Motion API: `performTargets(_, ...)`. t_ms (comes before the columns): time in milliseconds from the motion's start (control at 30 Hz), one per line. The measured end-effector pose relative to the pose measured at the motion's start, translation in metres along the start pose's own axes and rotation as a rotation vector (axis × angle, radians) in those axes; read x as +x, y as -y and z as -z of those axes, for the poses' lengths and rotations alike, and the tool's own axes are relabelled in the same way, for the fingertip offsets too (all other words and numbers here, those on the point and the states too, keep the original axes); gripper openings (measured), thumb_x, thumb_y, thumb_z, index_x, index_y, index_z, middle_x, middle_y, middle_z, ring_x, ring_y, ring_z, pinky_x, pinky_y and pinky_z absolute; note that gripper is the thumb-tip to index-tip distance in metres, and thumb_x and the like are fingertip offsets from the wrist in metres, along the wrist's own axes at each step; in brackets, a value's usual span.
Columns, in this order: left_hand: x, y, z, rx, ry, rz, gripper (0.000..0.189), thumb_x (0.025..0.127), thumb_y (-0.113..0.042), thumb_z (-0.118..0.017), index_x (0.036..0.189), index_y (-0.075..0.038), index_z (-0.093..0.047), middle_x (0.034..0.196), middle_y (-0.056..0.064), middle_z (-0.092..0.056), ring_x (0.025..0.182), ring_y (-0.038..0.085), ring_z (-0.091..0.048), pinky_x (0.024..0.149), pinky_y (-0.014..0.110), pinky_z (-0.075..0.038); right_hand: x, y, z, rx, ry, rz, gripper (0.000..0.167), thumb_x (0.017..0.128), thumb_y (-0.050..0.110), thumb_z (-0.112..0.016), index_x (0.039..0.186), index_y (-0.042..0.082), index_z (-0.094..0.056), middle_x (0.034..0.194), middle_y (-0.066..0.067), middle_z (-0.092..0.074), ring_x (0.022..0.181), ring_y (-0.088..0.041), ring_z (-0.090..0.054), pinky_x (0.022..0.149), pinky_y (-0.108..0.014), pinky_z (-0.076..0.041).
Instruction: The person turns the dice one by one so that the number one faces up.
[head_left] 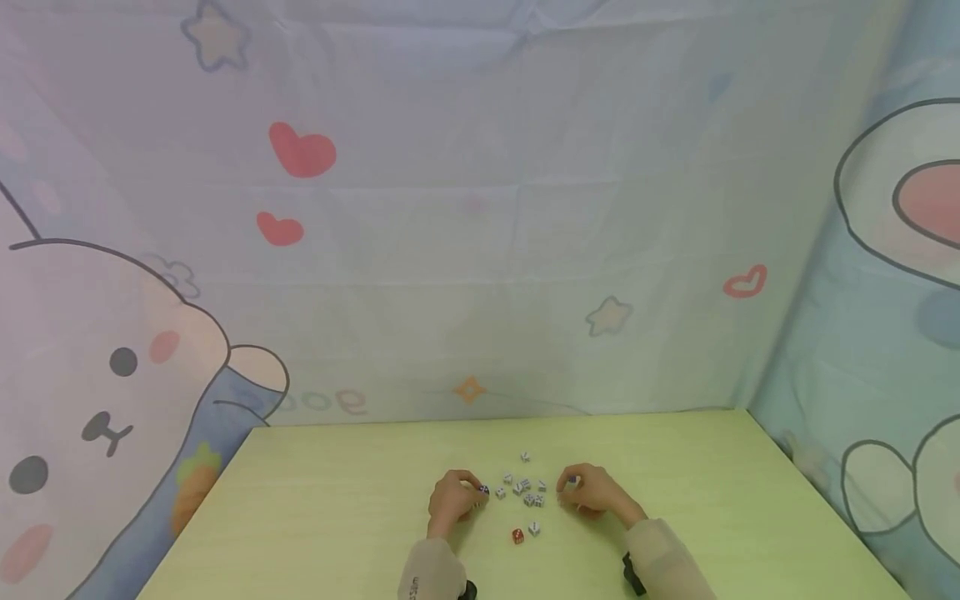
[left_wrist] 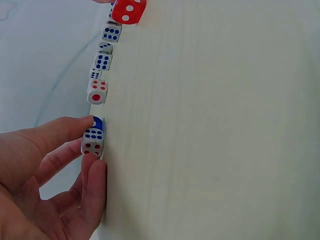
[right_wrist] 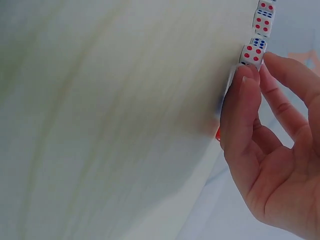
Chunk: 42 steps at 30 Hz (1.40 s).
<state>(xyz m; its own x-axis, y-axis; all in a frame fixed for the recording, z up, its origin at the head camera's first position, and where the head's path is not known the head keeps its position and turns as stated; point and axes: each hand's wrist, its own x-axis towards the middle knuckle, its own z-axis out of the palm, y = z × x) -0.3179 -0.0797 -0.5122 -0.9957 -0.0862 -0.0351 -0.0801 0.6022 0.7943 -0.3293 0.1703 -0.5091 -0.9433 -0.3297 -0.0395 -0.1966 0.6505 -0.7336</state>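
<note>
On the left, my left hand (head_left: 452, 497) has its thumb and fingers around a white die (left_wrist: 93, 140) with blue and red pips. A blue die (left_wrist: 97, 122) sits against that white die, under a fingertip. Over on the right, my right hand (head_left: 591, 489) pinches a white die (right_wrist: 252, 55) showing red pips. A small blue piece (head_left: 573, 479) shows among the right hand's fingers in the head view, mostly hidden. Between the two hands lie several loose white dice (head_left: 528, 499). A red die (head_left: 518, 536) lies nearer the front.
Next to the red die is one white die (head_left: 534, 528), and another white die (head_left: 525, 457) lies farther back. The light yellow table (head_left: 337, 500) meets a printed cloth backdrop (head_left: 450, 250) along its far edge, with more cloth (head_left: 885, 333) at the right.
</note>
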Motion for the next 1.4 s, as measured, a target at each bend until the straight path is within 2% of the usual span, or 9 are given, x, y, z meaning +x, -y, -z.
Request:
performTargets(367, -0.0003, -0.0013, -0.0004, -0.004, -0.007, 0.002, 0.012, 0.071, -0.015, -0.071, 0.078, -0.009, -0.065, 0.066, 0.003, -0.06, 0.041, 0.009, -0.042, 0.04, 0.021, -0.035, -0.0026, 0.003, -0.0002, -0.017, 0.005, -0.021, 0.009, 0.079, 0.014, -0.065, 0.087, 0.01, -0.064, 0.057, -0.001, -0.055, 0.044, -0.009, -0.046, 0.038, -0.021, -0.039)
performTargets(600, 0.0003, -0.0024, 0.0, -0.005, -0.005, 0.003, 0.011, 0.071, -0.014, -0.071, 0.078, -0.009, -0.065, 0.065, 0.003, -0.06, 0.04, 0.009, -0.042, 0.039, 0.021, -0.035, -0.0023, 0.0031, -0.0009, -0.025, 0.008, -0.041, 0.012, 0.074, 0.01, -0.068, 0.085, 0.01, -0.064, 0.059, -0.001, -0.055, 0.046, -0.01, -0.047, 0.04, -0.022, -0.042)
performTargets(767, 0.0007, -0.0033, 0.0005, -0.006, -0.001, 0.001, 0.012, 0.071, -0.015, -0.071, 0.079, -0.009, -0.065, 0.065, 0.003, -0.06, 0.041, 0.009, -0.042, 0.04, 0.021, -0.035, -0.0034, 0.0041, -0.0018, -0.043, 0.007, -0.023, 0.013, 0.073, 0.01, -0.069, 0.085, 0.011, -0.063, 0.057, -0.001, -0.055, 0.044, -0.009, -0.045, 0.039, -0.021, -0.041)
performTargets(1100, -0.0037, -0.0002, -0.0006, -0.02, 0.011, -0.018, 0.011, 0.071, -0.013, -0.07, 0.079, -0.007, -0.065, 0.053, 0.001, -0.058, 0.038, 0.007, -0.039, 0.039, 0.02, -0.033, -0.006, 0.0046, -0.0063, -0.092, 0.008, 0.008, 0.013, 0.072, 0.011, -0.07, 0.08, 0.012, -0.06, 0.051, 0.001, -0.05, 0.04, -0.008, -0.04, 0.037, -0.019, -0.037)
performTargets(1400, -0.0022, -0.0016, 0.0003, -0.009, -0.004, -0.009, 0.011, 0.071, -0.014, -0.07, 0.079, -0.008, -0.066, 0.059, 0.003, -0.06, 0.039, 0.008, -0.04, 0.038, 0.021, -0.034, -0.0038, 0.0043, -0.0029, -0.056, 0.008, 0.026, 0.01, 0.075, 0.012, -0.067, 0.081, 0.012, -0.059, 0.05, 0.001, -0.048, 0.039, -0.009, -0.039, 0.036, -0.019, -0.036)
